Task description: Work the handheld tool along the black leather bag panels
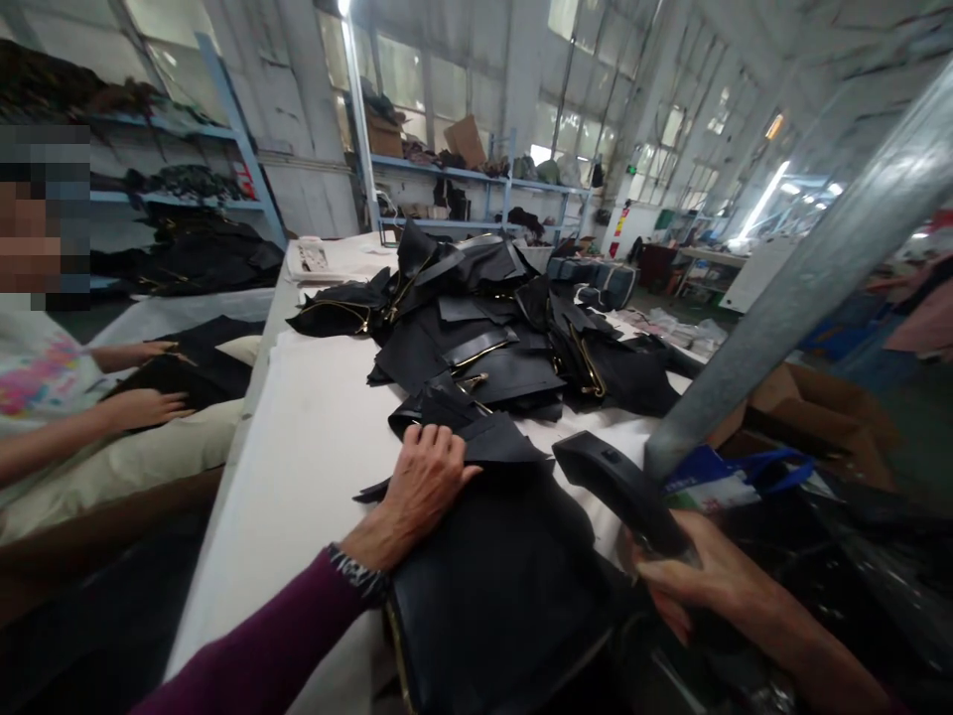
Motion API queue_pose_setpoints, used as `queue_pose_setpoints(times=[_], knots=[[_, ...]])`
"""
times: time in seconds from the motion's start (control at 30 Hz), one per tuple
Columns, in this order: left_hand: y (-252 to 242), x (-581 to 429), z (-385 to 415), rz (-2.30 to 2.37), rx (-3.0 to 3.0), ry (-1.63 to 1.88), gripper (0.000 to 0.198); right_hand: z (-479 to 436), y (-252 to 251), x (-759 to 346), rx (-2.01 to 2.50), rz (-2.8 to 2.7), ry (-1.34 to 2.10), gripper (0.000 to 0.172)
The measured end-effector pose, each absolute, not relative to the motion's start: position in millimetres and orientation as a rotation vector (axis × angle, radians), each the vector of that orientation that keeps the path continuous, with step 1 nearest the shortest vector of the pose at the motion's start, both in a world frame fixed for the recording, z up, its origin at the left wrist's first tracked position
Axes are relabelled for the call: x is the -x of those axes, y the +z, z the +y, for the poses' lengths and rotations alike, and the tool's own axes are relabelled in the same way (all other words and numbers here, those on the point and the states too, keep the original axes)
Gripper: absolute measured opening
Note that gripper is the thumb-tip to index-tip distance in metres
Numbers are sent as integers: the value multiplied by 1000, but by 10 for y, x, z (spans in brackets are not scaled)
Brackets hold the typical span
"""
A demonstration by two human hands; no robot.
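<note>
My left hand lies with curled fingers on the upper edge of a large black fabric piece, gripping it near the table's front. A gold-coloured zip edge runs down the left side of this piece. To the right, my right hand is wrapped round a black handheld tool, whose head points up and left beside the black piece. Beyond my left hand, a heap of black pieces with gold zips covers the middle of the white table.
At the left, a seated person holds black material on the lap. A slanted metal pole rises at the right, beside a blue bag and cardboard boxes. Loaded blue shelves stand behind.
</note>
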State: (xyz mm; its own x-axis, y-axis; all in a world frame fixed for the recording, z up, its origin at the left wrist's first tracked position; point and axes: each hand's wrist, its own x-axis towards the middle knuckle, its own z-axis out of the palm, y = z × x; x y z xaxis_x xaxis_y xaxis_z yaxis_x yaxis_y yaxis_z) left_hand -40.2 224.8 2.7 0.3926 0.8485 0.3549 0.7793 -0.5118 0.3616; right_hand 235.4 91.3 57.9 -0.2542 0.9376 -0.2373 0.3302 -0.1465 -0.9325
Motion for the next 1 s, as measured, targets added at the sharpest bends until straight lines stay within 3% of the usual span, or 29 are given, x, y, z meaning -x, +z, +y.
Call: queue_pose_setpoints(times=[0.17,0.37,0.73,1.0], knots=[[-37,35,2490,1052,-2507,606,12,831,529,-2496,1478,-1506,1394,29],[-42,192,2657,1169,-1856,797,36,769,546,-2599,1458,-1571,1406,27],[136,175,2420,921,-1321,895,12,1092,635,-2097,1345,-1655,1486,14],[29,276,2392,729,-1116,898,13,1501,663,-1842,1308,-1689,1422,15]])
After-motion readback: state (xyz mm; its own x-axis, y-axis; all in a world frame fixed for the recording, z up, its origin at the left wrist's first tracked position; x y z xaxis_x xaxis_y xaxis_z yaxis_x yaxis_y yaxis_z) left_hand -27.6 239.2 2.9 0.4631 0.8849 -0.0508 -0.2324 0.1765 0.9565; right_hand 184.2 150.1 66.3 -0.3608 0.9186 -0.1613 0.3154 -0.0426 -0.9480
